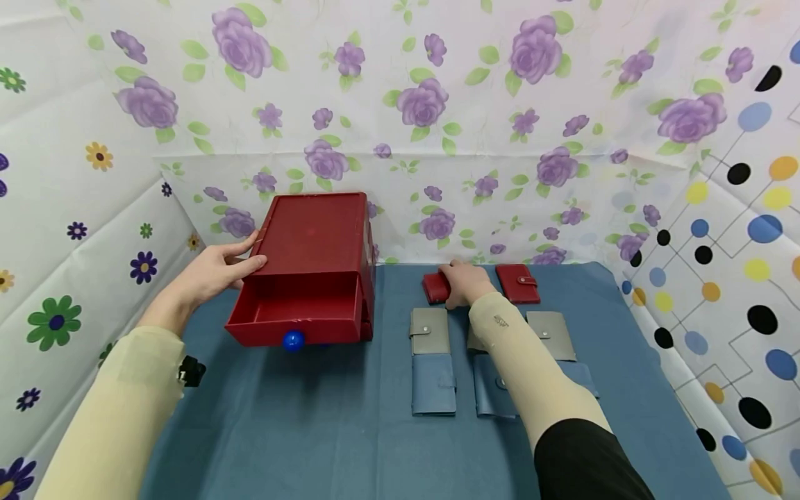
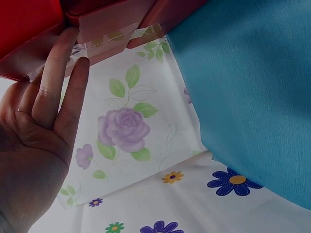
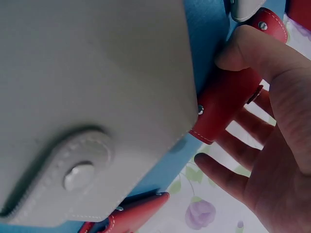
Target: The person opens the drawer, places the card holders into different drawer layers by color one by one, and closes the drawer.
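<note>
A red drawer box (image 1: pixel 312 232) stands at the back left, its upper drawer (image 1: pixel 294 332) pulled out, with a blue knob (image 1: pixel 294 340) on the front. My left hand (image 1: pixel 219 272) rests on the box's left side, thumb near the top edge; the left wrist view shows straight fingers (image 2: pixel 56 82) against it. At the back, my right hand (image 1: pixel 467 282) grips a small red leather snap case (image 1: pixel 435 287). In the right wrist view the thumb lies across this case (image 3: pixel 231 94), the fingers behind it. Beside that hand lies a red snap wallet (image 1: pixel 518 283).
Nearer me, a grey wallet (image 1: pixel 430 330) lies above a blue one (image 1: pixel 434 384). Under and beside the right forearm are another blue wallet (image 1: pixel 490 385) and a grey wallet (image 1: pixel 551 335). Flowered sheets (image 1: pixel 400 125) rise behind the blue tablecloth (image 1: pixel 300 430).
</note>
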Available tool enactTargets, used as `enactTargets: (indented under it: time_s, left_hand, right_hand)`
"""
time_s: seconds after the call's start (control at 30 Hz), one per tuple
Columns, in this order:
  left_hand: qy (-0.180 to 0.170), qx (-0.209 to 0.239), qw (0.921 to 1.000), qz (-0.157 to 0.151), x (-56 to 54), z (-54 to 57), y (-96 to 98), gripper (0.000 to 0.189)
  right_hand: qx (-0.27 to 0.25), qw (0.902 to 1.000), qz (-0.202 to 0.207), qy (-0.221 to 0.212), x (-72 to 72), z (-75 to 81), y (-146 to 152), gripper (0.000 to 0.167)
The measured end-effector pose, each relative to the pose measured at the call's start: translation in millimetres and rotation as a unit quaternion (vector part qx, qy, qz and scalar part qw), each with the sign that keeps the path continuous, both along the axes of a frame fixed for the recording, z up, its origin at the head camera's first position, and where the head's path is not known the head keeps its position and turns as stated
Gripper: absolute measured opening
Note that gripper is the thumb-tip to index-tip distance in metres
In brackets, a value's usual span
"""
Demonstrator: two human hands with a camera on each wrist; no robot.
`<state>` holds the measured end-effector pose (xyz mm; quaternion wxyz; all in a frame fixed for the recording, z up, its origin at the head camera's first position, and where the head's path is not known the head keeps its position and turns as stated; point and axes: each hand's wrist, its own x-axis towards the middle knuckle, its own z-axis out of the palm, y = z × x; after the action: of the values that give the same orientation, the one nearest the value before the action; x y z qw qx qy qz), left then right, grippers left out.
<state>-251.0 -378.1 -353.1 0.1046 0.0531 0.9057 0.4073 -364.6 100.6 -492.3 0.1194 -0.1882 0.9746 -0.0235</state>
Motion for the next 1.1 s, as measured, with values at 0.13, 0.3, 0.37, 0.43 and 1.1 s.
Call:
enactTargets:
  time_s: [0.13,0.3,0.37,0.43,1.1]
  left_hand:
    - [-0.005,-0.002,1.0000,0.000,0.5,-0.9,0.1,0.080]
    - [-0.004,-0.006,0.9999,0.011,2.6,-0.4,0.1,0.081]
    - [-0.001,-0.004,0.9999,0.012,3.0,0.8,0.5,0.082]
    - [-0.001,-0.003,0.9999,0.010,3.2,1.8,0.7,0.082]
    - [-0.008,0.000,0.9999,0.007,-2.1,0.5,-0.2,0.082]
  right_hand:
    - [0.001,0.9999,0.000,0.011,4.5,9.5,5,0.074]
    - [-0.011,0.9999,0.001,0.010,3.3,10.8,15,0.076]
    - [-0.021,0.9997,-0.001,0.009,1.7,8.5,19,0.077]
    - [-0.032,0.9995,-0.002,0.010,0.4,6.3,23,0.076]
    - [-0.087,0.9941,-0.016,0.063,5.0,9.7,33,0.078]
